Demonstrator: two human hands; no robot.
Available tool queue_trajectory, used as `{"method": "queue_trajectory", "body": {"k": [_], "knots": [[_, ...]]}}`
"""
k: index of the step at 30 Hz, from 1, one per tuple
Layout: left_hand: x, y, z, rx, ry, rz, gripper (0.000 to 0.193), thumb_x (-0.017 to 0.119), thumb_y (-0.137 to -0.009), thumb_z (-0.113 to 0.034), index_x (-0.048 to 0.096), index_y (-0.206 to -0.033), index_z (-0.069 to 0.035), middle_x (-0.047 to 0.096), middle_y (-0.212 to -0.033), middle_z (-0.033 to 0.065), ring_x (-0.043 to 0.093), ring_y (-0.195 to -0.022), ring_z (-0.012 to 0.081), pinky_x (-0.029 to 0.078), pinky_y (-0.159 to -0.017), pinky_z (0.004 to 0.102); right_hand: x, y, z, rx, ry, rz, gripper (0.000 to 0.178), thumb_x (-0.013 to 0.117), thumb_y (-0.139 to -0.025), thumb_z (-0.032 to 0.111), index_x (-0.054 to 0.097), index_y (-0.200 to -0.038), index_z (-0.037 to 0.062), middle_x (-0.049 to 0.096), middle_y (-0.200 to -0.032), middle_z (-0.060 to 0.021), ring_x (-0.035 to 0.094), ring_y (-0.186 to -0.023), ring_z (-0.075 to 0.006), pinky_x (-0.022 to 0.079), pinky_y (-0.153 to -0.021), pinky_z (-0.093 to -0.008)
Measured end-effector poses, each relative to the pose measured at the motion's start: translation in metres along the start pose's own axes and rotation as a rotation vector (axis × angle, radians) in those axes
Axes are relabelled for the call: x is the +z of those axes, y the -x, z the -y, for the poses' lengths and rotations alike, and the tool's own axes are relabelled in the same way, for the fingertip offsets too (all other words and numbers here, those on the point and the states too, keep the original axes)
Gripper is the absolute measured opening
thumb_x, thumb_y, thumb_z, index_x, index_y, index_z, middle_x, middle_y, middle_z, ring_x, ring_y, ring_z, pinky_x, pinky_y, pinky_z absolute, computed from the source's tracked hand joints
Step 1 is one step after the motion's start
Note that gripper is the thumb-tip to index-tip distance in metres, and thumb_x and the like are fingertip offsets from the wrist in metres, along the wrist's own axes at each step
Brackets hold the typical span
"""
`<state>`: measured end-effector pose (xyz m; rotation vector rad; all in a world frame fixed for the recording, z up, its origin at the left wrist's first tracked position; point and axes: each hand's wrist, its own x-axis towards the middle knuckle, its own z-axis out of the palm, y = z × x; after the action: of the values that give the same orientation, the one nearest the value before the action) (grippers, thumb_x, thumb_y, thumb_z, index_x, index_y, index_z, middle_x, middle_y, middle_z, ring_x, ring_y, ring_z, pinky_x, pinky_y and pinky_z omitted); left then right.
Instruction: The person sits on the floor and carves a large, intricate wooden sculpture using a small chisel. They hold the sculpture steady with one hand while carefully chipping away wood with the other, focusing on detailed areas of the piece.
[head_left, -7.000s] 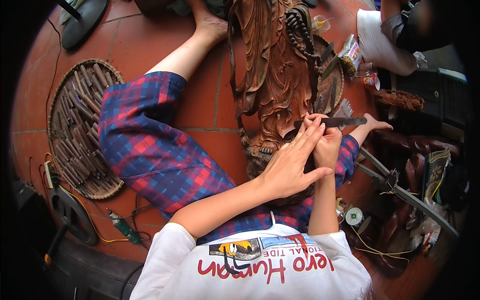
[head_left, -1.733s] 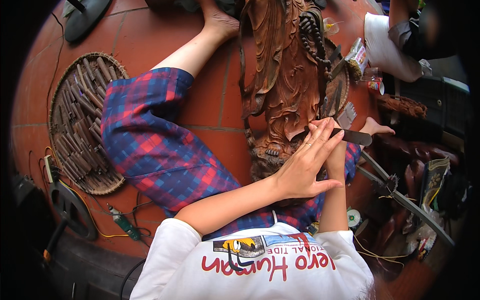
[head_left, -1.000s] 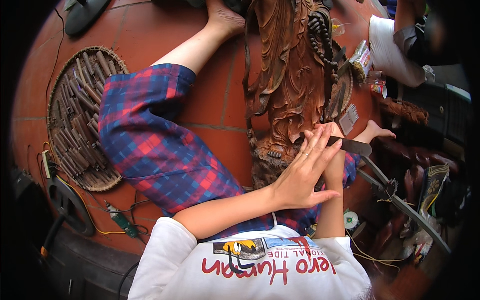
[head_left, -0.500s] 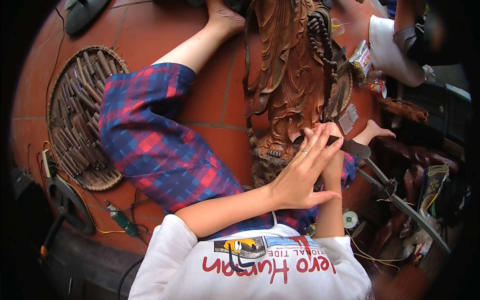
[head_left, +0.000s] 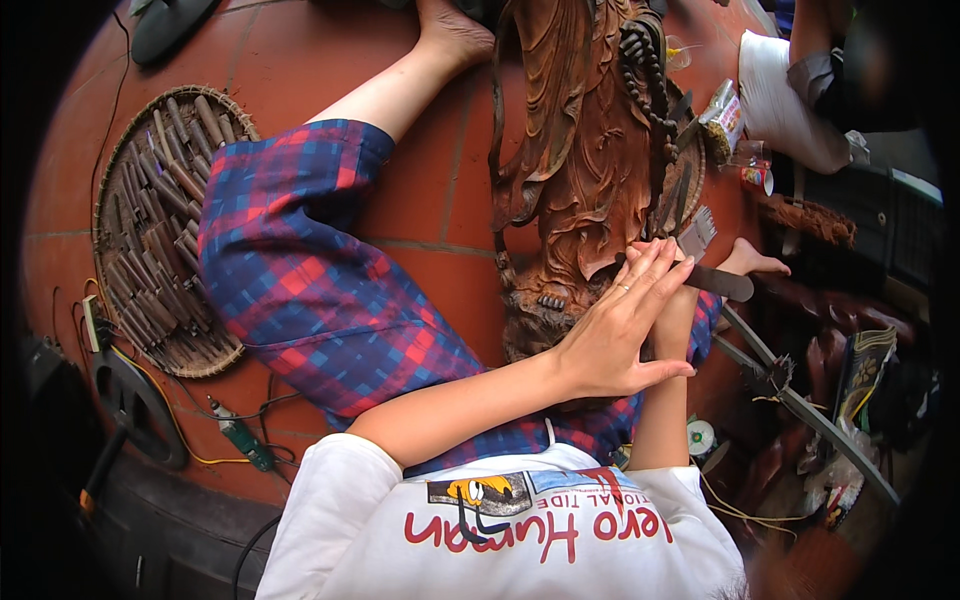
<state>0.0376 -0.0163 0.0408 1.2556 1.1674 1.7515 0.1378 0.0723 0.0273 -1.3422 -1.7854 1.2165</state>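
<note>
A carved wooden statue (head_left: pixel 575 170) with flowing robe folds and a string of beads (head_left: pixel 632 65) stands between my legs, its base toward me. My right hand (head_left: pixel 682 302), partly covered, is closed round a dark-handled carving chisel (head_left: pixel 722 283). The rounded handle end sticks out to the right; the working end points at the lower robe, its tip hidden by fingers. Across the right hand lies my left hand (head_left: pixel 615 335), fingers stretched out and thumb apart, its fingertips by the chisel. Just left of them, carved toes (head_left: pixel 550 301) show on the base.
A round woven tray (head_left: pixel 103 250) of several wooden-handled tools lies left. Near it is a green power tool (head_left: pixel 243 440) with cords. A brush (head_left: pixel 698 230) and a second woven tray (head_left: pixel 697 180) lie beyond my hands. Metal bars (head_left: pixel 810 420) stand at right, near another person's leg.
Both hands and the chisel have shifted slightly to the right, and the handle end sits a little higher. The statue has hardly moved.
</note>
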Motion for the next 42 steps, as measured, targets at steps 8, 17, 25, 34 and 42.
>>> {"method": "queue_trajectory", "body": {"k": [8,17,25,34,42], "knots": [[0.001,0.0,0.004,0.013,0.012,-0.003,0.103,0.081,-0.081,-0.045,0.028,-0.155,0.004,0.027,-0.159,0.0321,0.022,-0.15,0.0478,0.02,-0.122,0.0535,-0.005,-0.003,-0.004,-0.058,0.111,0.03,0.024,0.078,-0.086,0.009,0.057,-0.088,-0.0016,0.064,-0.084,-0.0125,0.063,-0.074,-0.0245,0.051,-0.064,-0.0375],[0.001,0.001,0.004,0.009,0.035,0.019,0.101,0.081,-0.08,-0.044,0.031,-0.154,0.002,0.025,-0.16,0.0326,0.019,-0.152,0.0466,0.017,-0.123,0.0549,-0.006,0.0,0.001,-0.072,0.181,0.043,0.022,0.078,-0.087,0.011,0.06,-0.089,-0.002,0.067,-0.089,-0.0125,0.065,-0.076,-0.0229,0.051,-0.065,-0.0352],[-0.002,0.0,0.002,0.018,0.053,0.038,0.096,0.079,-0.082,-0.044,0.034,-0.154,0.001,0.022,-0.161,0.0329,0.018,-0.152,0.048,0.016,-0.123,0.0548,-0.008,-0.008,0.01,-0.12,0.275,0.098,0.023,0.08,-0.085,0.015,0.064,-0.089,-0.0017,0.063,-0.086,-0.0107,0.064,-0.076,-0.0248,0.05,-0.067,-0.0374],[-0.006,0.011,-0.003,0.012,-0.071,0.079,0.097,0.079,-0.083,-0.046,0.033,-0.154,0.001,0.022,-0.161,0.0329,0.018,-0.152,0.0463,0.018,-0.123,0.0547,-0.002,0.001,0.009,-0.1,0.18,0.074,0.027,0.084,-0.081,0.016,0.065,-0.087,-0.0036,0.062,-0.086,-0.0111,0.063,-0.078,-0.0225,0.05,-0.069,-0.0371],[-0.007,0.009,-0.003,0.003,-0.106,0.086,0.096,0.078,-0.082,-0.047,0.035,-0.153,0.001,0.022,-0.161,0.0324,0.018,-0.152,0.0466,0.02,-0.122,0.0533,-0.005,0.002,0.009,0.009,0.171,0.122,0.027,0.08,-0.084,0.015,0.062,-0.088,-0.0037,0.062,-0.095,-0.0134,0.064,-0.085,-0.0243,0.052,-0.072,-0.0384]]}}
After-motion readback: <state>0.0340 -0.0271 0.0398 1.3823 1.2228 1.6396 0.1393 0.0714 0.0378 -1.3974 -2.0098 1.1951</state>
